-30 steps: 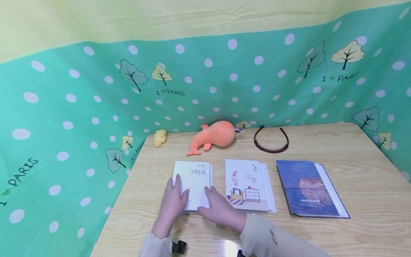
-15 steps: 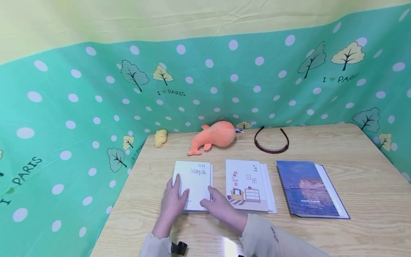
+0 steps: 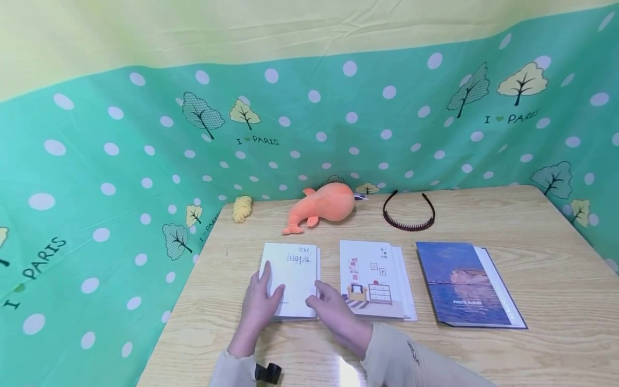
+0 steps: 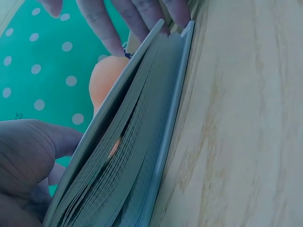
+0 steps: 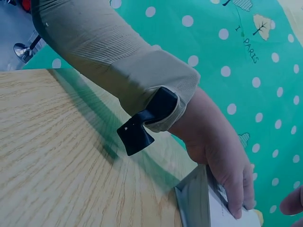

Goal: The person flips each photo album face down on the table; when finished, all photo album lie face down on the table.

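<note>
A white book (image 3: pixel 296 279) with dark Chinese lettering lies on the wooden table in front of me. My left hand (image 3: pixel 259 298) rests along its left side, index finger and thumb laid on the cover. In the left wrist view, the thick page block (image 4: pixel 137 127) shows between two stiff covers. My right hand (image 3: pixel 333 309) is at the book's right edge, its fingertips close to that side. Its thumb hovers near the lower right of the cover; the right wrist view shows a fingertip (image 5: pixel 292 201) standing apart from it. Part of the right hand's fingers is hidden behind the book.
To the right lie a white book with a room drawing (image 3: pixel 372 279) and a blue photo album (image 3: pixel 466 285). Behind are a yellow yarn bundle (image 3: pixel 242 208), an orange whale plush (image 3: pixel 324 204) and a dark toothed headband (image 3: pixel 409 226). A green dotted curtain (image 3: pixel 333 129) closes off the back.
My right hand has shifted slightly to the right, drawing its thumb from the cover toward the book's edge. The left hand and the book stay nearly where they were.
</note>
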Action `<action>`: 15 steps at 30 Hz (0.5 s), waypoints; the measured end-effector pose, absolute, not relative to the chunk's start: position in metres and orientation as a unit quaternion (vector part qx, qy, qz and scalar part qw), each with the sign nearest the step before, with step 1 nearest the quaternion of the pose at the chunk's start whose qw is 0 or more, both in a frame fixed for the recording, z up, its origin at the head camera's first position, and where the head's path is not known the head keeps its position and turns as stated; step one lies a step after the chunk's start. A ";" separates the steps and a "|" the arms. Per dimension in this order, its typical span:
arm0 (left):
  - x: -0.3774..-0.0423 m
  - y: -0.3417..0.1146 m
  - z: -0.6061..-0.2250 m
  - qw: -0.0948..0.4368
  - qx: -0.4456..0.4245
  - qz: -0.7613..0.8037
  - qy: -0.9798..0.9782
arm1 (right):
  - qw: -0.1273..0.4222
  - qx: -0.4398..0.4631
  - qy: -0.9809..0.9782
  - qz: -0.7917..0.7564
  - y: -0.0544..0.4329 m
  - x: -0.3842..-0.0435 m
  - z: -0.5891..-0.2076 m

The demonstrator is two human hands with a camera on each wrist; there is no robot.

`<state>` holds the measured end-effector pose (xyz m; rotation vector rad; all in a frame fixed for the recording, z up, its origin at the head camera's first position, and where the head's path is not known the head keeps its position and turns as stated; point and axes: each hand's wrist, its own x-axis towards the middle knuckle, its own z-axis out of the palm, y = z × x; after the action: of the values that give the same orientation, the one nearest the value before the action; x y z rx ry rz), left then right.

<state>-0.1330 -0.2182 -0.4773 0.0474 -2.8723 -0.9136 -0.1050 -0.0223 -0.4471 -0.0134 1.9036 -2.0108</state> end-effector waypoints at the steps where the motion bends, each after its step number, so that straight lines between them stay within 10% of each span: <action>1: -0.133 -0.219 -0.477 0.063 0.015 -0.306 -0.950 | 0.182 -0.002 0.676 -0.715 -0.023 -0.105 -0.448; 15: -0.138 -0.225 -0.478 0.045 0.036 -0.343 -0.938 | 0.167 0.023 0.664 -0.728 -0.022 -0.107 -0.454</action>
<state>-0.1384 -0.2253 -0.4781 0.1099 -2.8644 -1.0478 -0.1074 -0.0222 -0.4540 0.0653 1.8890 -2.0726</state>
